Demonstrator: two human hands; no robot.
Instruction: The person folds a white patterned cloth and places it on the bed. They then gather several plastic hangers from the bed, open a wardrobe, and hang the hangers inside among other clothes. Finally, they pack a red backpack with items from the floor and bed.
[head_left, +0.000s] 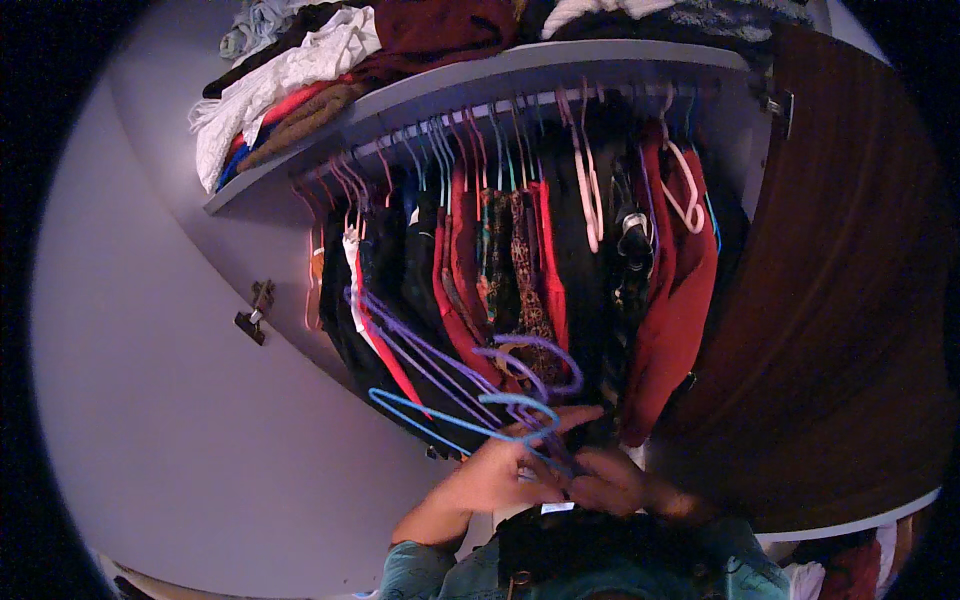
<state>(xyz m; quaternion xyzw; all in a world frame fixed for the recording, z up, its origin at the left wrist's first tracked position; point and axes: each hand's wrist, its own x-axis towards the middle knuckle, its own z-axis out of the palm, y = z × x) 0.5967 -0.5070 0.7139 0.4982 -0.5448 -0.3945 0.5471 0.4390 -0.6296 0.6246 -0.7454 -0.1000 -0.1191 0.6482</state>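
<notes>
My left hand (499, 472) is closed around a bunch of plastic hangers in front of the hanging clothes. The bunch has several purple hangers (450, 360) and a light blue hanger (442, 416), with their hooks crossing above my fingers. Close beside it is my right hand (619, 484), its fingers bent at the lower ends of the bunch. It is dark and blurred, so its grip is unclear. Just under both hands, a black cloth (600, 544) with a white label (557, 508) lies against my body.
Clothes such as a red garment (679, 300) hang from a rail (465, 116) ahead. Bare pink hangers (589, 180) hang among them. Folded clothes (300, 82) lie on the shelf (600, 56) above. A dark brown door (840, 300) stands right, a pale door (150, 360) left.
</notes>
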